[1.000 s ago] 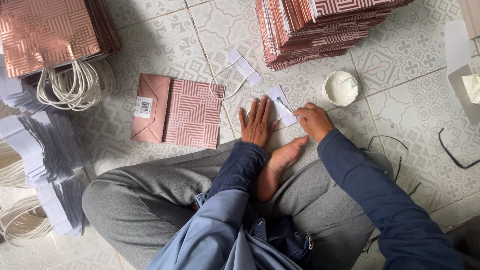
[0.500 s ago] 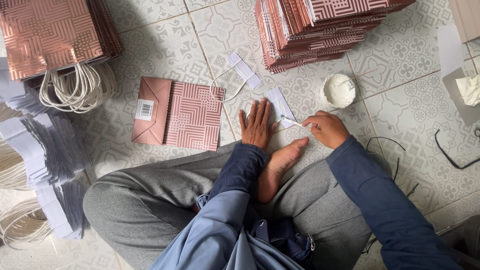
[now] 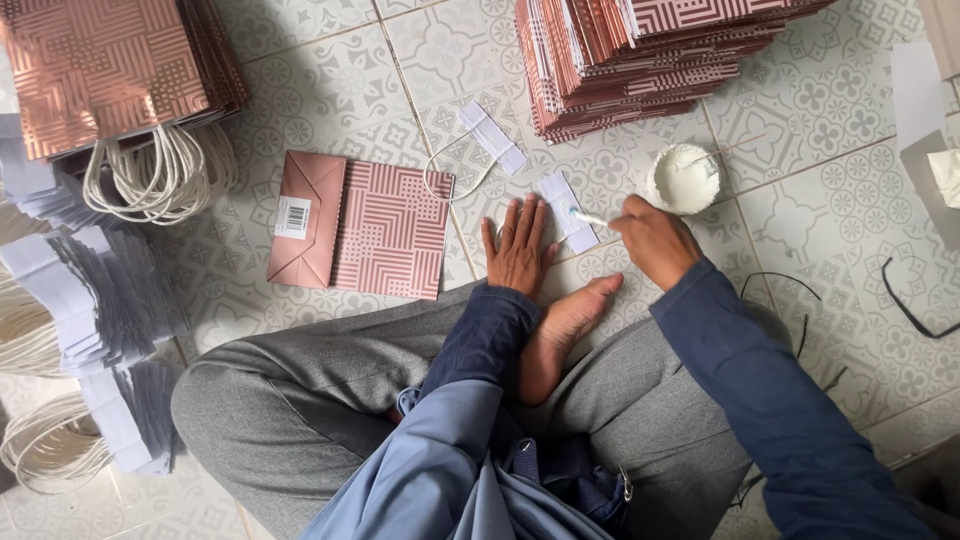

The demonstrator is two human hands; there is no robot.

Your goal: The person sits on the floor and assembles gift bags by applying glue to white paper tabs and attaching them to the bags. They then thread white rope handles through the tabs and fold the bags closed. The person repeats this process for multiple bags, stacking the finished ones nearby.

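Centrally, left hand [image 3: 518, 245] flat beside white strip [image 3: 566, 211]; right hand [image 3: 650, 238] pinches brush [image 3: 590, 218].

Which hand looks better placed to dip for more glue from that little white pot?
Probably the right hand: it holds the small glue stick and lies close beside the white pot. The left hand rests flat by the white strip, farther away.

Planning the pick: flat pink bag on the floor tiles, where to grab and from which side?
The flat pink bag lies flush on the tile. Probably take the right edge, coming from the right: its cord handle loops out there and that side is free, while the folded base is thicker.
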